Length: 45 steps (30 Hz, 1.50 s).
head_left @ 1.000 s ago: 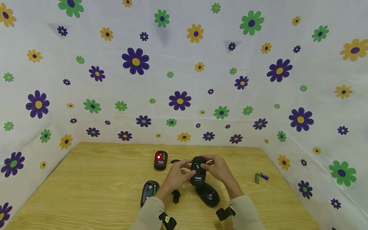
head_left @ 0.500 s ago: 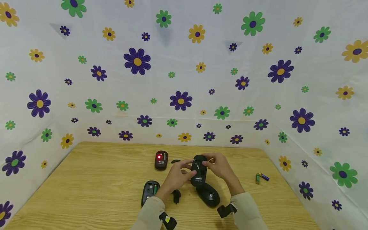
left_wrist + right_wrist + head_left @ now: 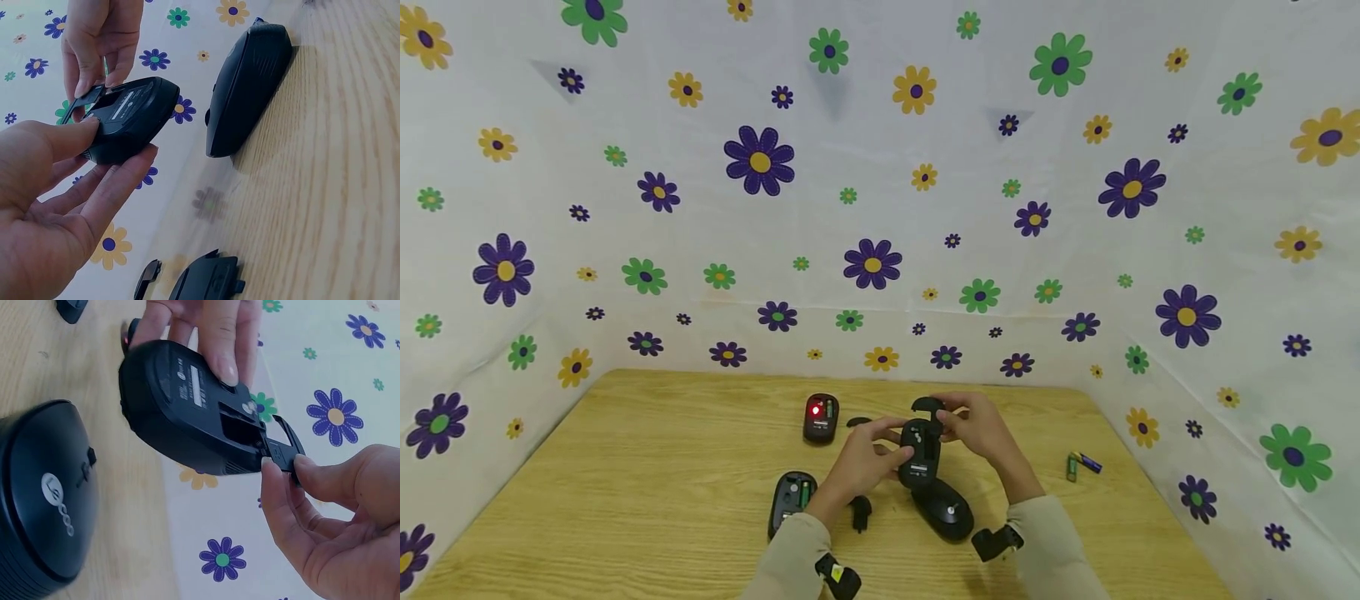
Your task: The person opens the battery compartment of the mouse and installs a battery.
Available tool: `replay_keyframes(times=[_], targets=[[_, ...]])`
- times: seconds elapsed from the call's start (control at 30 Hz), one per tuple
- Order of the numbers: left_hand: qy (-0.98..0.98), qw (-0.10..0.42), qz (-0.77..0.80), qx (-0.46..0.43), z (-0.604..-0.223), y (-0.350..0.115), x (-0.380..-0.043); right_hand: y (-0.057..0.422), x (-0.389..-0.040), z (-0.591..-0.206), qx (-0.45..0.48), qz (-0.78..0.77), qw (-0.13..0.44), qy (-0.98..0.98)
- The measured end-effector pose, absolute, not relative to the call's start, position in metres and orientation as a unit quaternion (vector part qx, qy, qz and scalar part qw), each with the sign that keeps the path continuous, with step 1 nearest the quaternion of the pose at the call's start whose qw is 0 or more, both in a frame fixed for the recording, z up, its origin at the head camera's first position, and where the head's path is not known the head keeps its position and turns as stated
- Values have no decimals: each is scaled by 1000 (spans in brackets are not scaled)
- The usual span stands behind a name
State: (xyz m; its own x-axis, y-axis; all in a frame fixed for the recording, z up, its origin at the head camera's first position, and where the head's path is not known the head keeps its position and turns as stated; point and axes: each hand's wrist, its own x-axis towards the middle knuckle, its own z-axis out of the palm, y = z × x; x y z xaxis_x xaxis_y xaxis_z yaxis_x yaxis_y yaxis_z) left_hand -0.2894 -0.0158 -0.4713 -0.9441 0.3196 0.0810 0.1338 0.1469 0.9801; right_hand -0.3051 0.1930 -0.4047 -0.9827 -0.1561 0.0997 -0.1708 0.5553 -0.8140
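Fingers [image 3: 279,503] of the right hand [image 3: 353,528] pinch the cover [image 3: 282,454] at the far end of the held mouse [image 3: 917,472]. Long axis runs fore-and-aft; left hand [image 3: 859,458] grips the left side. Second mouse [image 3: 942,510] lies nearer, on the table [image 3: 662,467].

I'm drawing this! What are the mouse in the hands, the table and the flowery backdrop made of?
The mouse: probably plastic, black and mostly matt, with moulded ridges. The table: smooth wood or wood-look laminate, showing grain lines. The flowery backdrop: maybe cloth or thin plastic sheet, dull, with creases.
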Motion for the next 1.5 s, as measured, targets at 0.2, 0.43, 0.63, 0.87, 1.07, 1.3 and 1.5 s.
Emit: replay_keyframes(times=[0.2,0.43,0.63,0.87,1.07,1.3,1.5], targets=[[754,67,637,147,-472,-17,-290,203,-309,-404,79,486,-11,-870],[751,67,639,150,-473,-18,-290,219,-315,-410,79,467,-17,-880],[753,65,636,153,-473,-18,-291,230,-321,-414,60,439,-21,-896],[750,64,639,157,-472,-18,-290,240,-330,-420,81,401,-23,-912],[752,64,637,159,-472,-19,-289,245,-337,-428,65,378,-33,-923],[753,66,635,160,-472,-18,-289,254,-348,-437,42,368,-39,-928],[752,65,636,163,-473,-18,-289,263,-351,-444,21,353,-36,-935]])
